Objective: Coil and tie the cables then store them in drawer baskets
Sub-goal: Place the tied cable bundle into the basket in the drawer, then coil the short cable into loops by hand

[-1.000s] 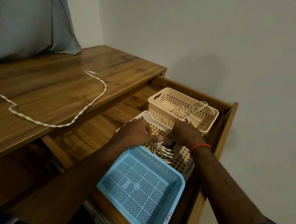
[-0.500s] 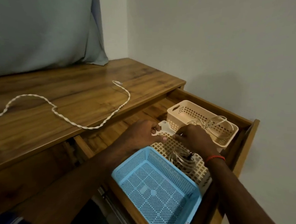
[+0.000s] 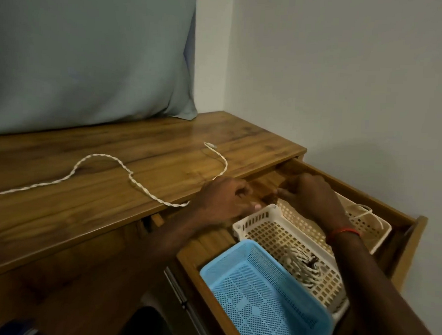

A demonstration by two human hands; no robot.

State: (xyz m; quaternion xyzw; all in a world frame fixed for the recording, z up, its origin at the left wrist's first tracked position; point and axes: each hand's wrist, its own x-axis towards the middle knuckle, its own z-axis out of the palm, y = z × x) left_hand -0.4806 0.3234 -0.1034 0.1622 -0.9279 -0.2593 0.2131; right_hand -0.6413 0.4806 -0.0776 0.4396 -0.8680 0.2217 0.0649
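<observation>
A coiled, tied white cable point(image 3: 302, 267) lies in the white perforated basket point(image 3: 259, 227) in the open drawer point(image 3: 419, 238). Both hands hover above the drawer's far end, clear of that coil. My left hand point(image 3: 224, 199) is loosely curled and holds nothing. My right hand point(image 3: 314, 195), with a red wrist thread, points its fingers left and is also empty. A long loose twisted white cable point(image 3: 105, 157) snakes across the desk top point(image 3: 85, 203), its near end passing behind my left hand. The beige basket point(image 3: 382, 228) at the drawer's back holds another white cable point(image 3: 366, 209).
An empty blue perforated basket point(image 3: 261, 300) sits at the drawer's near end, partly over the white basket. A grey-blue curtain point(image 3: 92, 58) hangs onto the desk's back. A plain wall runs behind and to the right of the drawer.
Both hands have let go of the coiled cable, which stays in the white basket, and have risen toward the desk edge. The view has tilted up and left.
</observation>
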